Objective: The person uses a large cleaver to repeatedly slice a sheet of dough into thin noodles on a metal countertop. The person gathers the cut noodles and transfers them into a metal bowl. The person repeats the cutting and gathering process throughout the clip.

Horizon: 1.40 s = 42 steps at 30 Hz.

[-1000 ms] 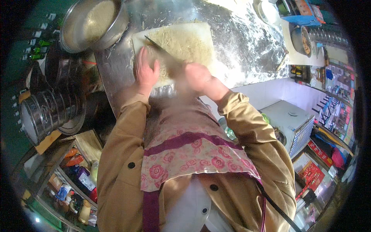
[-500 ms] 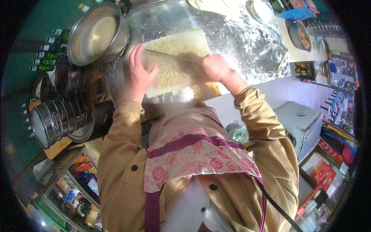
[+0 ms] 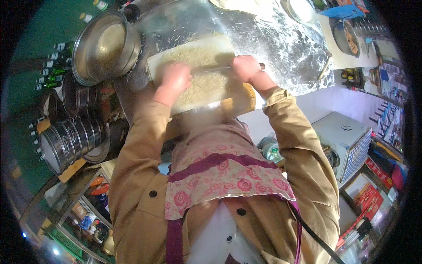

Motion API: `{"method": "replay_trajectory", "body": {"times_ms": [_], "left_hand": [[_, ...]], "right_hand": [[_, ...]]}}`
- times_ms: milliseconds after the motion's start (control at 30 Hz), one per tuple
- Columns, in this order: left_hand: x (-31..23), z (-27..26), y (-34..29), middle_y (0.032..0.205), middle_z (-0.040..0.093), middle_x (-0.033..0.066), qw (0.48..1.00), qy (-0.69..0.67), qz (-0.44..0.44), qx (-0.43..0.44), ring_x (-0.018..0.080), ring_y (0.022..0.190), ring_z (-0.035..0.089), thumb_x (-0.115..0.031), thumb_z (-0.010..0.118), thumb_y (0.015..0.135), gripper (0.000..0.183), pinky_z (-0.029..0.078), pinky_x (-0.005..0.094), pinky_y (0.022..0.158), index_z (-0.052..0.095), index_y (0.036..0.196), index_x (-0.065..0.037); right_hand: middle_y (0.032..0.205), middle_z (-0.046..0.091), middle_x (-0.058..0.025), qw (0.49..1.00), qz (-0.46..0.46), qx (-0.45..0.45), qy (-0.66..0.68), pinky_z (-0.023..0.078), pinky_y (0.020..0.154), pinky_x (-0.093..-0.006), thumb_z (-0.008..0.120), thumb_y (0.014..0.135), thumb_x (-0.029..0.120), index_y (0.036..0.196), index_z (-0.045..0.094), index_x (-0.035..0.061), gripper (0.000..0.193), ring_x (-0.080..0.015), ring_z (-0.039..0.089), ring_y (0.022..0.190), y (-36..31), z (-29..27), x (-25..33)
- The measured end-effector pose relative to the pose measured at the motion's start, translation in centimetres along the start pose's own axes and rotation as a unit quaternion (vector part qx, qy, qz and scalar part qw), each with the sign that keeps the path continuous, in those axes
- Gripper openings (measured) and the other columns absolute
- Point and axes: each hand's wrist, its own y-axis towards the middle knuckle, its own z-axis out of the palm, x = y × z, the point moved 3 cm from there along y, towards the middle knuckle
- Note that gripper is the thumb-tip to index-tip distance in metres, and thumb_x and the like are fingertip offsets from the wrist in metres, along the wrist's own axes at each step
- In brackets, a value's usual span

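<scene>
A knife (image 3: 213, 68) lies crosswise over a white cutting board (image 3: 154, 66) spread with finely chopped pale shreds (image 3: 204, 90). My right hand (image 3: 246, 68) is closed round its handle, whose dark end sticks out on the right. At the blade's left end my left hand (image 3: 176, 79) is curled closed, its fingers somewhat blurred and partly hidden. Both hands are over the board, the blade stretching between them.
A large metal pot (image 3: 81, 61) with pale contents stands left of the board. The metal tabletop (image 3: 281, 48) is dusted with white flour on the right, with pale dough (image 3: 246, 4) at its far edge. Stacked steel sieves (image 3: 66, 143) and green bottles (image 3: 55, 70) are on the left.
My left hand has gone from spread fingers at the board's left edge to a closed grip at the blade's left end. The knife now lies more level across the board.
</scene>
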Motion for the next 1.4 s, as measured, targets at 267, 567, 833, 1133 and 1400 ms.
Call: {"method": "replay_trajectory", "body": {"times_ms": [267,567,833,1133,1400], "left_hand": [[1.6,-2.0,1.4,0.094,0.072,0.0132,0.998,-0.015,-0.053,-0.029,0.0357,0.09,0.072,-0.032,0.081,0.083,0.027,0.058,0.0486,0.079,0.071,0.091,-0.008],[1.2,0.1,2.9,0.096,0.073,0.0114,0.997,-0.009,-0.073,-0.01,0.0363,0.095,0.071,-0.016,0.073,0.078,0.01,0.057,0.0508,0.08,0.07,0.085,-0.01],[2.6,-2.0,2.5,0.102,0.072,0.0128,0.985,-0.048,-0.155,-0.064,0.0377,0.096,0.07,-0.025,0.077,0.084,0.023,0.056,0.0509,0.082,0.071,0.098,-0.007],[1.8,0.2,2.6,0.104,0.072,0.0091,0.986,-0.039,-0.134,-0.095,0.0331,0.107,0.068,-0.016,0.069,0.082,0.01,0.057,0.0493,0.085,0.07,0.09,-0.011],[1.0,-1.1,3.5,0.101,0.072,0.0102,0.995,0.038,-0.084,0.023,0.0317,0.103,0.069,-0.016,0.074,0.079,0.014,0.059,0.0458,0.084,0.071,0.09,-0.009]], "right_hand": [[0.101,0.078,-0.0161,0.997,-0.03,-0.012,-0.066,0.062,0.086,-0.0434,0.071,0.083,0.017,0.098,0.078,0.0036,0.021,-0.0347,0.076,0.097,2.5,-7.5,1.0],[0.091,0.076,-0.0164,1.0,-0.016,-0.022,-0.008,0.06,0.081,-0.0477,0.067,0.087,0.023,0.095,0.079,0.0073,0.021,-0.0362,0.075,0.09,5.1,-3.2,-1.6],[0.093,0.077,-0.0171,0.985,-0.124,-0.057,-0.108,0.062,0.077,-0.0456,0.067,0.085,0.017,0.09,0.078,0.0064,0.016,-0.0372,0.075,0.088,7.4,-11.1,1.0],[0.102,0.078,-0.014,0.996,-0.039,0.031,-0.079,0.061,0.088,-0.0425,0.069,0.086,0.015,0.104,0.078,0.008,0.022,-0.0325,0.075,0.101,8.3,-6.8,-0.1],[0.087,0.076,-0.0119,0.998,-0.008,-0.058,0.011,0.058,0.076,-0.0487,0.069,0.086,0.027,0.1,0.075,0.0201,0.016,-0.0352,0.074,0.083,6.0,-1.3,-2.0]]}}
